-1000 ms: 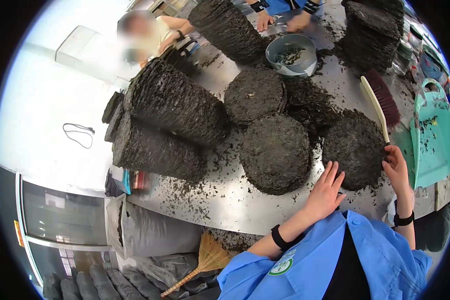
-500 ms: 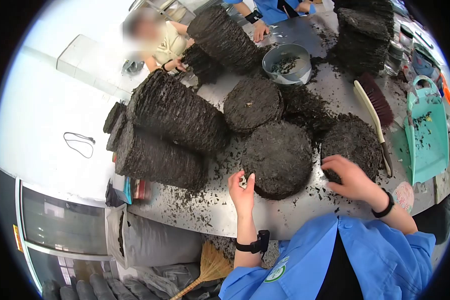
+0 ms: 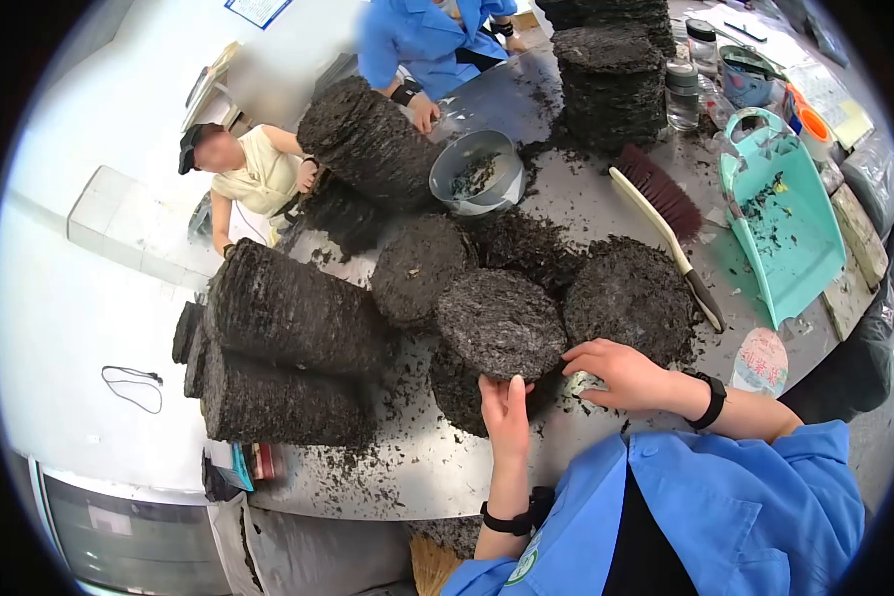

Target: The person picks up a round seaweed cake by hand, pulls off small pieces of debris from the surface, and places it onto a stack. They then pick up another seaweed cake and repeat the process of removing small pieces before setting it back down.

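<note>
A round, dark cake of dried seaweed is tilted up above another round cake on the metal table. My left hand grips its lower edge, thumb on the near face and fingers partly hidden beneath. At its right edge is my right hand, fingers bent and thumb apart; the fingertips are at or very near the rim. Another seaweed cake lies just beyond my right hand. To the left rests a further round cake, with loose seaweed behind.
Stacks of seaweed cakes lie at left and stand at back right. A grey basin, a brush and a turquoise dustpan are on the table. Two people work across it.
My left hand has tilted up the upper seaweed cake, exposing the one underneath. My right hand has come left from the right-hand cake to the raised cake's edge. The view has shifted.
</note>
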